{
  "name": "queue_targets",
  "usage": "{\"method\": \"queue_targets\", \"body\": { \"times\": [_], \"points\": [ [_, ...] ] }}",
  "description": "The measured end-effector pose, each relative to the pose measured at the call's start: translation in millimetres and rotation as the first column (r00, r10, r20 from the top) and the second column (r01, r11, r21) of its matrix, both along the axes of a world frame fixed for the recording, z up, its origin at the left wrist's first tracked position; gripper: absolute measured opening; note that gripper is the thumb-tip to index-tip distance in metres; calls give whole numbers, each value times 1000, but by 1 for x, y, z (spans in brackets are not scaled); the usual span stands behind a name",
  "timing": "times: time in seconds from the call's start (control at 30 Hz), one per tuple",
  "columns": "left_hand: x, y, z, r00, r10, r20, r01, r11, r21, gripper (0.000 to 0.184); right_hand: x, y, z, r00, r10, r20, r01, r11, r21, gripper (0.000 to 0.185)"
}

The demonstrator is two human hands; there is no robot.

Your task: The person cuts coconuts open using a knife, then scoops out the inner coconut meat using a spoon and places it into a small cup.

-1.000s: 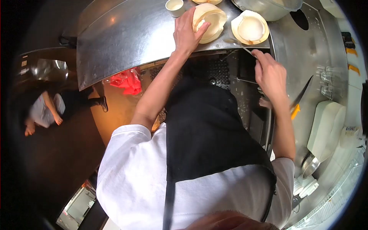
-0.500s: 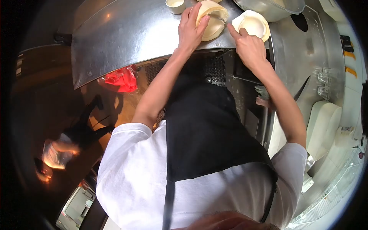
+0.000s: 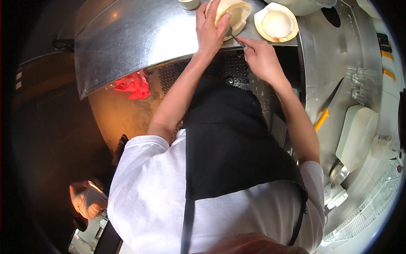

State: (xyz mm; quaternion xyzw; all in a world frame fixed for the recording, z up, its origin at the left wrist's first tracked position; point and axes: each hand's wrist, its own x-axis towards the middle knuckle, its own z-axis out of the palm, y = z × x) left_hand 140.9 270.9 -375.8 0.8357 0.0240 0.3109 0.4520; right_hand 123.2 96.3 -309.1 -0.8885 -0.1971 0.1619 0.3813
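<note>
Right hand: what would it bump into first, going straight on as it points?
The right hand would probably meet the pale shell in the left hand, where its metal tool points; depth is unclear.

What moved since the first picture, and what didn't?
The right hand moved left, bringing its metal tool to the pale hollow shell. The other person moved lower in the picture. Nothing was let go: the left hand still holds that shell. The second shell stayed put.
</note>
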Motion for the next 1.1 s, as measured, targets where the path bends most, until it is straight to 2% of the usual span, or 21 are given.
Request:
{"method": "queue_targets", "body": {
  "times": [0.07,0.1,0.13,0.17,0.2,0.23,0.27,0.37,0.43,0.47,0.57,0.6,0.67,0.77,0.8,0.87,0.93,1.03,1.07,1.1],
  "points": [
    [0,4,-5,1000,6,16,-6,1000,-9,53,5,5,11,905,-114,-411,182,975,131,40],
    [-1,6,-8,1000,14,18,-14,1000,4,53,8,7,13,791,-136,-597,287,944,166,41],
    [-2,8,-12,1000,21,20,-21,1000,17,53,15,5,12,696,-124,-707,345,921,178,43],
    [-3,10,-23,999,50,16,-49,999,-21,54,18,4,9,855,-110,-507,226,959,173,43],
    [-4,12,-33,997,79,11,-78,995,-60,55,20,4,4,958,-70,-277,111,985,135,44],
    [-3,15,-43,994,108,6,-107,989,-99,57,21,3,-3,1000,-12,15,11,998,68,43],
    [-4,15,-38,996,84,-11,-84,980,-181,55,22,5,-2,948,27,318,-15,999,-39,42],
    [-3,19,-18,995,1,-97,-39,921,-387,49,28,6,19,902,221,371,-49,906,-421,36],
    [7,28,0,976,-58,-208,-48,881,-470,44,32,9,10,824,285,489,-24,881,-472,31],
    [18,29,3,966,-52,-253,-72,888,-455,43,33,11,5,778,320,541,-12,869,-495,29],
    [28,25,12,932,-25,-362,-108,933,-344,53,28,9,-1,827,331,455,-54,851,-522,28],
    [31,20,5,962,36,-272,-122,944,-306,54,22,10,-2,858,300,416,-61,865,-498,29],
    [29,18,-4,989,40,-143,-81,951,-298,54,9,16,-4,913,240,329,-73,891,-449,31],
    [23,14,-12,998,67,-22,-70,966,-250,55,1,23,-9,980,55,191,-17,981,-194,26],
    [22,15,-18,998,57,10,-53,972,-229,54,1,25,-16,979,21,204,-1,995,-98,24],
    [18,14,-24,993,87,83,-68,976,-206,51,6,25,-11,984,-86,-154,90,996,22,34],
    [14,7,-29,972,170,160,-135,969,-208,47,9,23,-4,874,-108,-474,193,972,133,40],
    [12,-1,-51,925,242,292,-144,937,-319,48,10,23,3,717,-155,-680,325,937,129,43],
    [10,0,-50,946,211,246,-117,930,-348,49,9,20,-8,912,-128,-390,199,969,149,44],
    [8,2,-47,963,178,200,-93,922,-376,52,9,17,-24,996,-65,-56,72,990,123,46]
  ]
}}
